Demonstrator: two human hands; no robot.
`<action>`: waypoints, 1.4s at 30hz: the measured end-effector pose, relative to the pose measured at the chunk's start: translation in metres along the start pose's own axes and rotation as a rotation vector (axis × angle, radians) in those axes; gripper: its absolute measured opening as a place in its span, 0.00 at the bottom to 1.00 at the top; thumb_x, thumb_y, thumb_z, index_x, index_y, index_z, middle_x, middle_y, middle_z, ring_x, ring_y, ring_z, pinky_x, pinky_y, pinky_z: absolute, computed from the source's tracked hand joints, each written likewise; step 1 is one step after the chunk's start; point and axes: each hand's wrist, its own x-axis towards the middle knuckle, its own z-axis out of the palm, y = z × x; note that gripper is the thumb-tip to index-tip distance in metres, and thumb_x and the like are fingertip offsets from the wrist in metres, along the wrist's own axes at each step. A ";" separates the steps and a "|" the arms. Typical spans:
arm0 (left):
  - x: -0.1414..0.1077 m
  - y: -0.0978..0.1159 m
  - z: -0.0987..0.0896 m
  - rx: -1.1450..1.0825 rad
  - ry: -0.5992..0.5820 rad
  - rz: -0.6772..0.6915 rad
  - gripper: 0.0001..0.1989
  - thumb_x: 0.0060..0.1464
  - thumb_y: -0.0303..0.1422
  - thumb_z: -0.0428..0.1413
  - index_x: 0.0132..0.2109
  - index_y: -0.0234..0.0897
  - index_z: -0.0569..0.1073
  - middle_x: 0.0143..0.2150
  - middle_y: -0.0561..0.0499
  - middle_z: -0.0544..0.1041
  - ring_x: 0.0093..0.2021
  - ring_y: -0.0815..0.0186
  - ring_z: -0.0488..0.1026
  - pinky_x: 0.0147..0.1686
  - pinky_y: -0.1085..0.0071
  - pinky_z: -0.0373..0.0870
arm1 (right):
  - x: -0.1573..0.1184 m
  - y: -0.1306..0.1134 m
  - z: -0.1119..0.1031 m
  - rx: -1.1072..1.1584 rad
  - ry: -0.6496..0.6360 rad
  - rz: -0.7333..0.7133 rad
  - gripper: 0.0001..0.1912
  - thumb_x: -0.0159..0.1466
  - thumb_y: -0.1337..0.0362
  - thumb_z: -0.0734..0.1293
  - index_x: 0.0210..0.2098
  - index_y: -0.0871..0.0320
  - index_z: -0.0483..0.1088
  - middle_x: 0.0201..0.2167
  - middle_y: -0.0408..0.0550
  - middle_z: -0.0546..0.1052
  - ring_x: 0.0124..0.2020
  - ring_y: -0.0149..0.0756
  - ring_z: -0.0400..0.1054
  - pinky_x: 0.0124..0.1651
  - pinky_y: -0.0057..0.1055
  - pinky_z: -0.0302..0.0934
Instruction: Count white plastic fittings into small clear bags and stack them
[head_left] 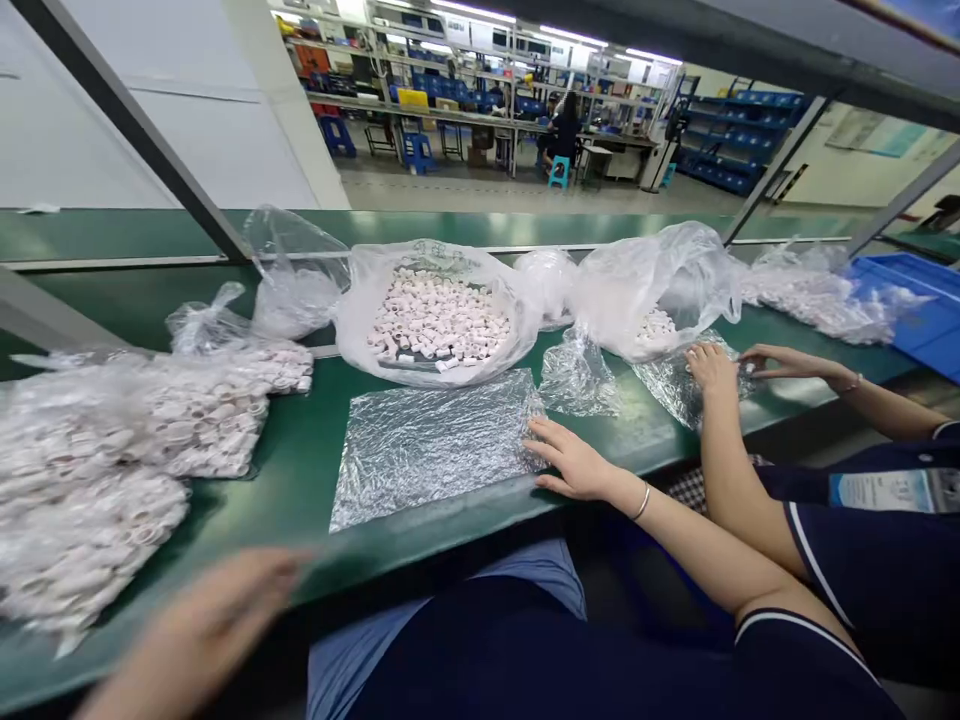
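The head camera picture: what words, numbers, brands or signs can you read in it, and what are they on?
I can't read any for sure.
Co-worker's badge: print too small and blurred to read.
Wall board: too far and blurred.
Open bag of white pieces: faint greenish marks near its far rim, too unclear to read.
Flat clear plastic: I see no text.
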 end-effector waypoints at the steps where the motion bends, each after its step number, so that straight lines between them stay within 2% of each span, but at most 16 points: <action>1: -0.009 0.008 0.028 -0.041 -0.210 -0.042 0.09 0.52 0.54 0.56 0.39 0.71 0.79 0.38 0.72 0.82 0.36 0.60 0.81 0.35 0.69 0.80 | -0.009 -0.002 -0.001 0.003 -0.018 -0.009 0.32 0.67 0.50 0.66 0.64 0.62 0.65 0.68 0.67 0.61 0.72 0.55 0.50 0.69 0.57 0.52; 2: -0.019 0.018 0.055 -0.106 -0.415 -0.143 0.12 0.55 0.50 0.55 0.42 0.62 0.81 0.42 0.64 0.84 0.40 0.58 0.82 0.41 0.67 0.80 | -0.016 -0.004 -0.001 -0.001 -0.040 -0.016 0.34 0.66 0.48 0.67 0.64 0.62 0.65 0.68 0.67 0.61 0.72 0.56 0.50 0.70 0.57 0.51; 4: -0.037 0.035 0.101 -0.220 -0.548 -0.274 0.18 0.52 0.47 0.54 0.41 0.46 0.82 0.42 0.50 0.84 0.41 0.54 0.82 0.42 0.63 0.79 | -0.028 -0.005 -0.003 -0.031 -0.089 -0.037 0.37 0.62 0.46 0.70 0.64 0.61 0.65 0.69 0.65 0.59 0.72 0.57 0.48 0.70 0.58 0.48; 6: -0.051 0.045 0.131 -0.200 -0.536 -0.338 0.16 0.52 0.46 0.52 0.33 0.41 0.78 0.34 0.47 0.83 0.36 0.57 0.80 0.39 0.64 0.78 | -0.039 -0.001 -0.004 -0.056 -0.131 -0.060 0.41 0.59 0.49 0.74 0.66 0.60 0.63 0.71 0.64 0.56 0.72 0.58 0.47 0.71 0.59 0.44; 8: -0.059 0.046 0.146 -0.150 -0.520 -0.375 0.14 0.53 0.44 0.52 0.29 0.40 0.74 0.32 0.48 0.80 0.35 0.59 0.77 0.38 0.65 0.76 | -0.049 0.006 -0.004 -0.082 -0.143 -0.040 0.43 0.56 0.58 0.77 0.67 0.60 0.61 0.71 0.62 0.56 0.72 0.58 0.48 0.71 0.58 0.45; 11: -0.061 0.042 0.152 -0.051 -0.502 -0.394 0.11 0.55 0.40 0.51 0.30 0.39 0.71 0.31 0.49 0.76 0.34 0.61 0.74 0.37 0.67 0.73 | -0.058 0.014 -0.001 -0.119 -0.105 -0.023 0.46 0.52 0.70 0.77 0.68 0.63 0.59 0.70 0.63 0.58 0.70 0.59 0.51 0.69 0.57 0.48; 13: -0.058 0.040 0.155 0.030 -0.495 -0.389 0.10 0.56 0.37 0.50 0.30 0.39 0.69 0.31 0.49 0.74 0.34 0.61 0.72 0.37 0.67 0.71 | -0.060 0.016 0.002 -0.117 -0.073 -0.060 0.45 0.53 0.73 0.75 0.67 0.63 0.59 0.69 0.63 0.60 0.69 0.59 0.54 0.68 0.57 0.50; 18: -0.051 0.049 0.182 0.194 -0.576 -0.291 0.08 0.56 0.32 0.50 0.29 0.39 0.68 0.34 0.47 0.72 0.37 0.60 0.70 0.42 0.64 0.68 | -0.060 0.018 0.008 -0.065 0.002 -0.122 0.37 0.59 0.70 0.72 0.66 0.62 0.61 0.65 0.60 0.65 0.65 0.56 0.58 0.63 0.54 0.53; 22: -0.045 0.062 0.199 0.250 -0.668 -0.212 0.09 0.60 0.31 0.48 0.32 0.38 0.69 0.36 0.46 0.72 0.39 0.59 0.71 0.45 0.63 0.68 | -0.063 0.020 0.010 -0.136 0.025 -0.172 0.32 0.60 0.70 0.70 0.63 0.64 0.63 0.60 0.62 0.70 0.60 0.55 0.63 0.57 0.51 0.57; 26: -0.037 0.072 0.202 0.273 -0.707 -0.140 0.10 0.62 0.31 0.46 0.33 0.38 0.70 0.37 0.45 0.72 0.42 0.58 0.71 0.48 0.63 0.68 | -0.064 0.017 0.009 -0.228 0.058 -0.185 0.32 0.58 0.71 0.70 0.61 0.66 0.65 0.59 0.65 0.71 0.58 0.56 0.64 0.55 0.50 0.59; 32: -0.018 0.079 0.209 0.263 -0.769 -0.084 0.09 0.57 0.28 0.49 0.29 0.38 0.68 0.34 0.47 0.73 0.37 0.60 0.73 0.43 0.66 0.68 | -0.063 0.011 0.010 -0.262 0.055 -0.081 0.34 0.54 0.73 0.71 0.60 0.64 0.66 0.63 0.66 0.66 0.62 0.56 0.60 0.59 0.50 0.58; 38: -0.001 0.075 0.213 0.195 -0.831 -0.110 0.10 0.58 0.28 0.46 0.31 0.39 0.69 0.36 0.48 0.76 0.37 0.62 0.74 0.40 0.69 0.67 | -0.060 0.006 0.010 -0.264 0.063 -0.047 0.29 0.56 0.73 0.70 0.57 0.64 0.68 0.62 0.67 0.68 0.61 0.54 0.62 0.57 0.49 0.61; 42: 0.010 0.077 0.214 0.118 -0.897 -0.118 0.10 0.57 0.31 0.49 0.29 0.38 0.70 0.33 0.48 0.76 0.37 0.60 0.74 0.40 0.68 0.66 | -0.060 0.004 0.009 -0.274 0.094 -0.038 0.29 0.55 0.73 0.70 0.56 0.65 0.69 0.61 0.67 0.69 0.60 0.53 0.64 0.57 0.47 0.62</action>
